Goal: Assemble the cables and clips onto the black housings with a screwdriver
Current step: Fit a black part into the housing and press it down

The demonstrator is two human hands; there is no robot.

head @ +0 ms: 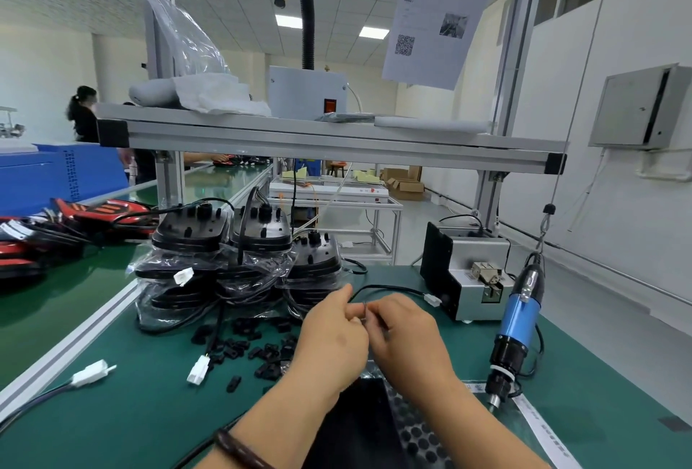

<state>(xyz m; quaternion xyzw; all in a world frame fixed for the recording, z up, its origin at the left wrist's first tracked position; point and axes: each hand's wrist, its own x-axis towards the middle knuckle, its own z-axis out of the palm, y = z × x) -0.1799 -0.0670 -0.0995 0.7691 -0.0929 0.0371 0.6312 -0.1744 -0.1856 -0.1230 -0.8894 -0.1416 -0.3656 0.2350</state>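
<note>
My left hand (331, 337) and my right hand (408, 337) meet fingertip to fingertip above a black housing (359, 427) on the green mat, both pinching a black cable (389, 288). The cable arcs right to a white connector (432, 299). Several small black clips (258, 348) lie scattered left of my hands. Stacks of bagged black housings (239, 262) stand behind them. A blue electric screwdriver (515, 333) hangs on a cord at the right, apart from both hands.
A grey screw feeder box (468, 273) stands behind the right hand. Loose white connectors (91, 373) (198, 371) lie at the left. Red and black parts (75, 225) are piled far left. An aluminium shelf (329, 139) spans overhead.
</note>
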